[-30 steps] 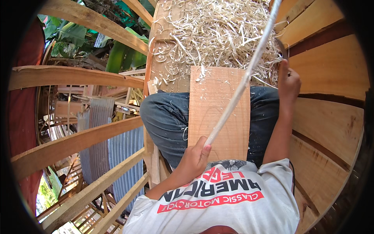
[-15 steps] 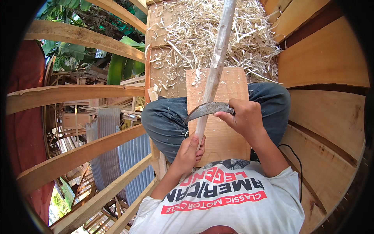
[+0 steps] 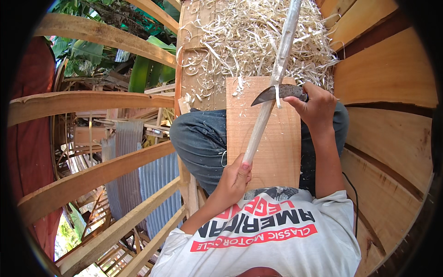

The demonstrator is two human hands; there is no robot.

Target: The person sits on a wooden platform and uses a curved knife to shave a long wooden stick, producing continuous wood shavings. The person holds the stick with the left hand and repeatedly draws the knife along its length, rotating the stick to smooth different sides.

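My left hand (image 3: 237, 179) is closed around the near end of a long pale wooden stick (image 3: 261, 126), which slants away from me toward the upper right. In my right hand (image 3: 318, 105) is the handle of a curved sickle-like knife (image 3: 272, 94), its dark blade lying across the stick with the tip to the left. A thin curled wood shaving (image 3: 278, 96) hangs over the blade where it meets the stick. Beneath them a flat wooden board (image 3: 277, 152) rests across my lap. The knife's handle is mostly hidden by my fingers.
A heap of pale shavings (image 3: 258, 41) covers the plank floor (image 3: 194, 69) ahead. Wooden slats (image 3: 92, 108) form an open railing on my left, with corrugated sheets (image 3: 159, 184) beyond. A plank wall (image 3: 383, 129) stands close on my right, with a black cable (image 3: 353, 198) near it.
My right hand has moved the knife away from me along the stick, and a shaving now curls at the blade. The stick leans farther right; my left hand has shifted slightly right.
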